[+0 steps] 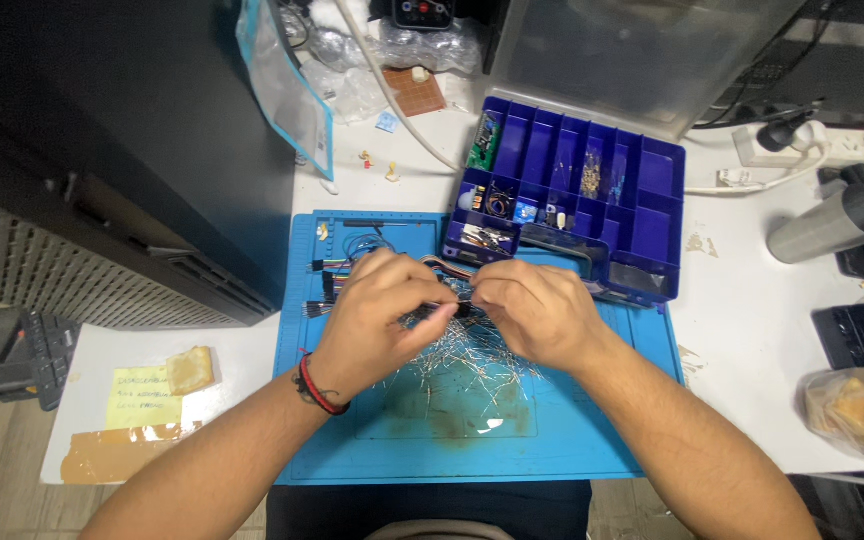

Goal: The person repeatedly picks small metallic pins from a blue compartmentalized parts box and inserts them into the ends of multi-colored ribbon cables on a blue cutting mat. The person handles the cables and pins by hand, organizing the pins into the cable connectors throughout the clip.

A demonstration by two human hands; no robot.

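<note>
My left hand (382,315) and my right hand (532,312) meet over a blue work mat (552,440). Both pinch a small dark part with thin wires (455,310) between their fingertips. Under the hands lies a loose heap of thin metal leads (467,365). Coloured jumper wires (337,275) spread out on the mat to the left of my left hand. A red and black band sits on my left wrist.
A blue compartment box (652,215) with small parts stands open behind the hands, its clear lid raised. A grey cylinder (832,225), a power strip (822,145) and a bag (862,410) lie right. A yellow note (142,395) and black device (12,355) lie left.
</note>
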